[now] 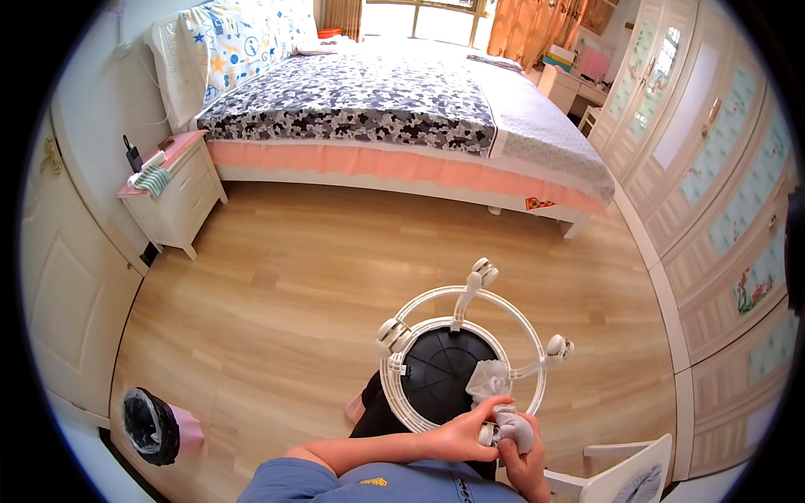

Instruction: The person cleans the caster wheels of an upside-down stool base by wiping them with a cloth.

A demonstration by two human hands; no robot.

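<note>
Closed round a pale cloth (517, 431), our left hand (463, 436) and right hand (527, 469) hold it against one white caster (486, 434) (so it seems). This caster is at five o'clock of the upturned stool (440, 369).

A wide bed (377, 187) with a black-and-grey patterned cover (352, 96) and peach skirt (360, 163) stands far off, a white wooden nightstand (186, 193) left of it. Near left sits a pink bin (189, 429) with black liner (168, 426); right, a tall cream wardrobe (700, 184).
</note>
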